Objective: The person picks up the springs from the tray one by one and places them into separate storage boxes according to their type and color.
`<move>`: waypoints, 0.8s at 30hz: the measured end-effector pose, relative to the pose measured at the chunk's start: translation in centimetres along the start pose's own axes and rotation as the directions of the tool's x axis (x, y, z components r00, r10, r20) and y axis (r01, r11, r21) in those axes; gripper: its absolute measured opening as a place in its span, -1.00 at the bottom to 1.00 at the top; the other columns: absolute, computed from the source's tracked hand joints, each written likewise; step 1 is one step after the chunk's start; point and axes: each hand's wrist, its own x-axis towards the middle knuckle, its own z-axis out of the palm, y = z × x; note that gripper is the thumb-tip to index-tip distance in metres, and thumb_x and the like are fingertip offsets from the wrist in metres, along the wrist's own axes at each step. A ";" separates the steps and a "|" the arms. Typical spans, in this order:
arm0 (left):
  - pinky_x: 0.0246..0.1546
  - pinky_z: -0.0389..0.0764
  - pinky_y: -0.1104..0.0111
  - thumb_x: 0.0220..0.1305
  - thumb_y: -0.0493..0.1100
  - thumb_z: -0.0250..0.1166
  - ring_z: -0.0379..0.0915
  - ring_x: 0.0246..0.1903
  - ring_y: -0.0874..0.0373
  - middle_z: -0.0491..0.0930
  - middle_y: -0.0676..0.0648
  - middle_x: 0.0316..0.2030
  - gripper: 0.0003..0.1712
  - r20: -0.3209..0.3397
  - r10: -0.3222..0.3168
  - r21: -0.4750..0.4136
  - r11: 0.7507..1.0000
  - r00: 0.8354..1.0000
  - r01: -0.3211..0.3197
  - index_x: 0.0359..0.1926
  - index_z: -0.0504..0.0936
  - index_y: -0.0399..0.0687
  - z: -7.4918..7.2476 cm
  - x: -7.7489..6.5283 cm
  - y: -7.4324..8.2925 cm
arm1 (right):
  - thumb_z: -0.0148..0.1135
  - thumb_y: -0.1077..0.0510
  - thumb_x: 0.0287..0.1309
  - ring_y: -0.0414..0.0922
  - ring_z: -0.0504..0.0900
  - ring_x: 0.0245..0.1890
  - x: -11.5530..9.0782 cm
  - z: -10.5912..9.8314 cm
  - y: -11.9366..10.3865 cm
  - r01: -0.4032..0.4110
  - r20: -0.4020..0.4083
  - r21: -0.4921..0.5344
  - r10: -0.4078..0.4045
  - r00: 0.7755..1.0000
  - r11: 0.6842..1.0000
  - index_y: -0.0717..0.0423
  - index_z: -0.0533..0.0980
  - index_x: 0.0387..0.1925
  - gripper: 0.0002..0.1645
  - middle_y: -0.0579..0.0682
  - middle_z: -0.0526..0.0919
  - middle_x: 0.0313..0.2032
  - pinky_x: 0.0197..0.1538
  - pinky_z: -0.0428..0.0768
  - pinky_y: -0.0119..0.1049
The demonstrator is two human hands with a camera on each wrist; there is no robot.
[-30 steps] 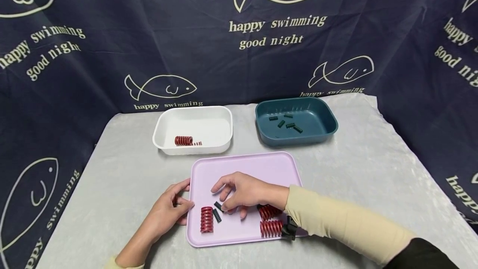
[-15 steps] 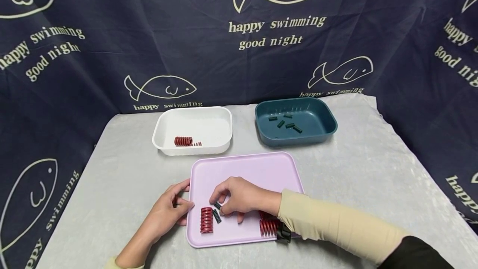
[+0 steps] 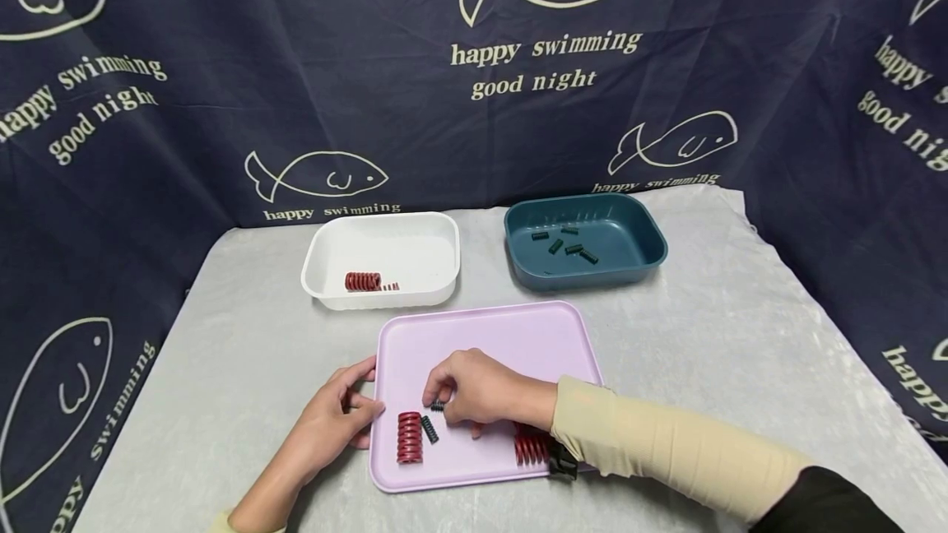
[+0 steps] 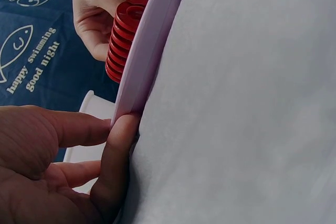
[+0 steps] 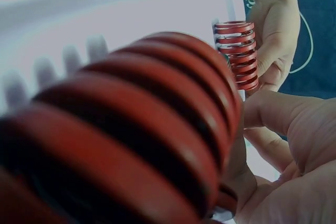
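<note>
My left hand [image 3: 333, 414] holds the left rim of the lilac tray [image 3: 504, 327]; in the left wrist view its thumb and a finger [image 4: 118, 145] pinch the edge from both sides. Over the tray, my right hand [image 3: 477, 389] pinches a small dark green coil spring [image 3: 438, 406] between thumb and index finger. Just below lies another small green spring [image 3: 429, 429], beside a large red spring [image 3: 410, 437]. A second large red spring [image 3: 530, 449] lies under my right wrist, partly covered by the sleeve. In the right wrist view, a big blurred red spring [image 5: 136, 108] hides most of the fingertips.
Behind the tray, a white bin [image 3: 385, 245] at left holds a large red spring [image 3: 363, 281] and a smaller red one [image 3: 389, 287]. To its right stands a dark teal bin [image 3: 585, 274] with several small green springs. A dark blue curtain [image 3: 415, 105] hangs behind the table.
My right hand has come down to the tray and closed its fingertips on the small green spring, which has turned and shifted slightly right. My left hand stays at the rim.
</note>
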 end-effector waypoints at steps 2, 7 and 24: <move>-0.57 0.76 0.23 0.26 -0.48 0.35 0.60 -0.25 0.09 0.36 -0.20 0.21 -0.22 0.000 -0.004 -0.003 1.000 1.000 0.004 0.48 0.39 -0.13 0.0 0.0 0.0 | 0.34 0.55 -0.11 -0.20 0.51 -0.82 0.0 -0.1 0.0 0.006 -0.005 -0.007 -0.006 1.000 1.000 0.02 0.72 -0.36 -0.61 -0.12 0.51 -0.47 -0.74 0.63 -0.30; -0.57 0.76 0.22 0.26 -0.48 0.36 0.59 -0.24 0.08 0.37 -0.20 0.21 -0.22 0.006 0.000 -0.009 1.000 1.000 0.000 0.48 0.38 -0.13 0.0 0.1 0.0 | 0.33 0.56 -0.11 -0.19 0.52 -0.82 0.0 -0.4 0.1 -0.003 0.004 0.004 0.003 1.000 1.000 0.04 0.71 -0.39 -0.62 -0.10 0.51 -0.52 -0.71 0.65 -0.29; -0.56 0.77 0.21 0.25 -0.49 0.36 0.58 -0.24 0.10 0.36 -0.21 0.23 -0.21 0.000 0.012 -0.016 1.000 1.000 -0.012 0.48 0.39 -0.15 0.0 0.0 -0.1 | 0.22 0.58 -0.02 -0.13 0.60 -0.73 -0.5 -4.1 0.4 -0.019 0.062 0.133 0.010 0.998 0.991 0.17 0.74 -0.27 -0.61 -0.01 0.57 -0.51 -0.61 0.74 -0.13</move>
